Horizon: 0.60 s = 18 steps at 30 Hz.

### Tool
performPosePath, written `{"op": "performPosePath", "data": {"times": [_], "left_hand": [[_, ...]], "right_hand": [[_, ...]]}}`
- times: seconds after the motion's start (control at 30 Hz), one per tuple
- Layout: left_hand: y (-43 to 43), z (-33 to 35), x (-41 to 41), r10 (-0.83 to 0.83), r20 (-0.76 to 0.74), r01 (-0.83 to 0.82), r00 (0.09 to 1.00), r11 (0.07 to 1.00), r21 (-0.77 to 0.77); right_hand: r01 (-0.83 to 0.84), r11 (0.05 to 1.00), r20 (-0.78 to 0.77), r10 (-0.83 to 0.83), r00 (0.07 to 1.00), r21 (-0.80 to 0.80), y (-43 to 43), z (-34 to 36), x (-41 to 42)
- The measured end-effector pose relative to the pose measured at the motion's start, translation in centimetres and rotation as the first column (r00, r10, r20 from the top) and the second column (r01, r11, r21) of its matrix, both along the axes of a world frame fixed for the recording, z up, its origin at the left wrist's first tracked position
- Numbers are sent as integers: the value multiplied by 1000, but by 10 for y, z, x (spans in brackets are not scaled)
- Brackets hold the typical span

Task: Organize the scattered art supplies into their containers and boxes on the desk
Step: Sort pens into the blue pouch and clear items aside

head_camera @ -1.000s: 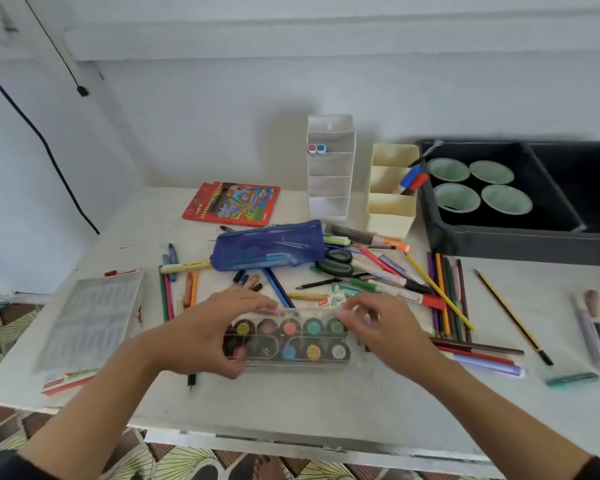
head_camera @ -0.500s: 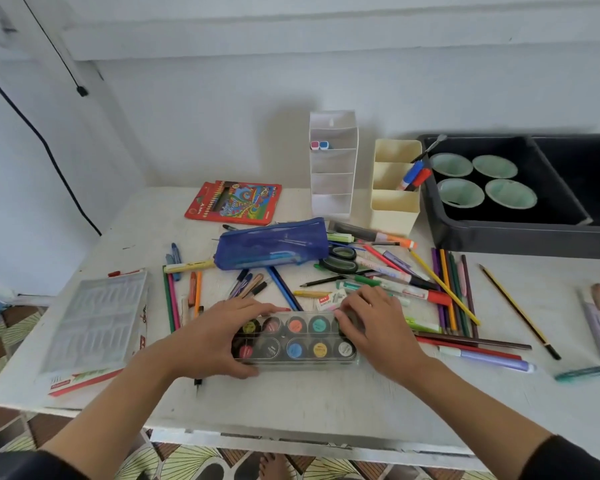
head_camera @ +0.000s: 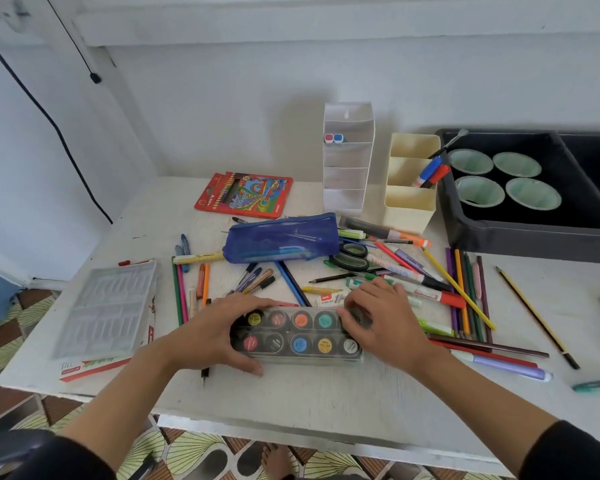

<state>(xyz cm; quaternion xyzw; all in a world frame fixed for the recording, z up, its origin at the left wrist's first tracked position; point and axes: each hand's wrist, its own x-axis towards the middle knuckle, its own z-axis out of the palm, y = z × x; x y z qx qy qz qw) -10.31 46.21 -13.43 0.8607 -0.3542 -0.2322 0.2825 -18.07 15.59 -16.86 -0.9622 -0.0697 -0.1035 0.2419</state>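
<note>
1. The paint case (head_camera: pixel 297 336) sits on the white table (head_camera: pixel 326 393), lower centre of the frame, long side running left to right. It's a flat see-through plastic box with round paint pots in two rows under the lid. Back row shows yellow, red, orange and teal; front row shows red, black, blue, yellow and a pale greyish one.
2. Left hand (head_camera: pixel 219 332) has its grip wrapped round the left end of the case, thumb hooked on the near edge and fingers laid over the far edge.
3. Right hand (head_camera: pixel 385 320) is on the right end, fingers bent down over the lid and covering the last pot in the back row. That grip is grasping the case too. Both forearms come up from the bottom corners of the frame.
4. Readable text: a little white box (head_camera: pixel 329 299) just behind the case says "STAPLES". The pot lids have labels, but they're too small to make out. Same for the red coloured-pencil box (head_camera: pixel 245 195) above centre-left, busy artwork and blurry print.
5. Loose pencils and markers (head_camera: pixel 465 292) lie scattered right of the case, with a blue pouch (head_camera: pixel 281 242) behind it.
</note>
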Motion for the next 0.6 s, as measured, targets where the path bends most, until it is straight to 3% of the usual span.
{"op": "performPosePath", "data": {"times": [0.13,0.2,0.3,0.37,0.5,0.6], "left_hand": [[7,-4,-9,130,-43,-131,991,991,-35],[10,-7,-16,242,-37,-243,970,970,-22],[15,-10,-21,389,185,-402,902,915,38],[17,-7,-20,392,296,-444,871,886,135],[11,8,-18,379,230,-435,896,853,289],[6,14,-18,368,245,-431,897,848,308]], "right_hand": [[-57,995,-4,57,998,81,-6,10,5],[-52,997,-31,53,998,49,-11,13,3],[-30,996,-96,21,995,-89,-17,20,3],[-18,986,-152,-7,988,-163,-18,30,3],[-23,958,-300,-67,952,-286,-11,50,3],[-30,941,-385,-108,916,-336,-6,57,4]]}}
